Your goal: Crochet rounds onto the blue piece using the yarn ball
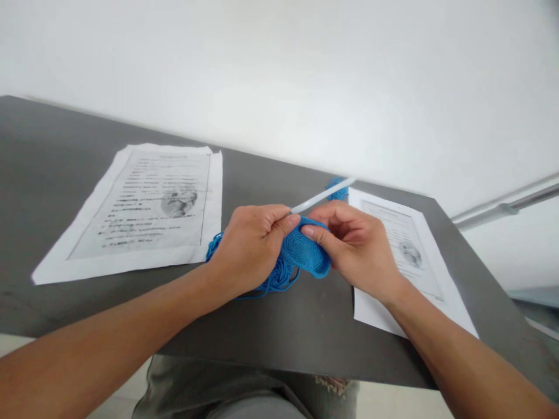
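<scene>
Over the tabletop (317,329), between near and far edges, pinching blue knitted piece (308,253) with left hand (251,247) and right hand (360,247), close together; better to steady white stick (323,196), leave yarn (279,280) slack.

Bare hands (252,249), bare forearms (144,326), grey-green trousers (183,375), frayed patch (334,383)

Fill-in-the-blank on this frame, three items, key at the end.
1. The left hand and the right hand both hold a yarn piece whose color is ____.
2. From between the hands, the pale rod slants up toward the picture's ____ side.
3. The number of printed sheets lying on the gray table is ____.

Missing words: blue; right; two.
</scene>
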`<state>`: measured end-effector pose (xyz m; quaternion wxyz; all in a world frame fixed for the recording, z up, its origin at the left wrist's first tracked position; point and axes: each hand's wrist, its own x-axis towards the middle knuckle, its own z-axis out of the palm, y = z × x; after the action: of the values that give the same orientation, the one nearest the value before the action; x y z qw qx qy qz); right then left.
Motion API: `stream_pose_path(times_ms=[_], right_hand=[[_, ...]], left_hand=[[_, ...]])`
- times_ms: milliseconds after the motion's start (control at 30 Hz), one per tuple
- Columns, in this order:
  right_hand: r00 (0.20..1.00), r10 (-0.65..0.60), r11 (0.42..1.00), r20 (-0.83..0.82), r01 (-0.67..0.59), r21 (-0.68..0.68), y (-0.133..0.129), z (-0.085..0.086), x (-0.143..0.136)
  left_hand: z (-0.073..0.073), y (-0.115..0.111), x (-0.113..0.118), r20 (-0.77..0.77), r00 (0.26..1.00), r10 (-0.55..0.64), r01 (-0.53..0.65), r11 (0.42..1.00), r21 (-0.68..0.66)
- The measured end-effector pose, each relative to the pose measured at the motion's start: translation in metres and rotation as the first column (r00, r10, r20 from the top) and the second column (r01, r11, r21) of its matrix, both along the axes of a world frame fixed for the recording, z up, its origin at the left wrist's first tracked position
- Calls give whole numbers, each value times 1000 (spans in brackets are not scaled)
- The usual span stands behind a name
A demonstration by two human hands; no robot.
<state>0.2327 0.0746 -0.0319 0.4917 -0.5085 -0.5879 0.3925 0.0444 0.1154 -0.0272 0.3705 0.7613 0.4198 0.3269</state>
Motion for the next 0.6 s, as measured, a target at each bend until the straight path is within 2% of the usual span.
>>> stream_pose_path(times_ms=[100, 300, 600], right_hand=[[999, 34, 999, -21, -35, -35, 0, 1, 6], [987, 90, 993, -133, -99, -65, -3, 1, 21], [970, 153, 954, -188, -195, -229, -12, -7, -1]], left_hand=[[-1, -1, -1, 30, 999, 27, -29, 998, 58], [-4, -7, -3, 17, 997, 72, -73, 994, 81], [-13, -9, -2, 13, 998, 55, -57, 974, 218]])
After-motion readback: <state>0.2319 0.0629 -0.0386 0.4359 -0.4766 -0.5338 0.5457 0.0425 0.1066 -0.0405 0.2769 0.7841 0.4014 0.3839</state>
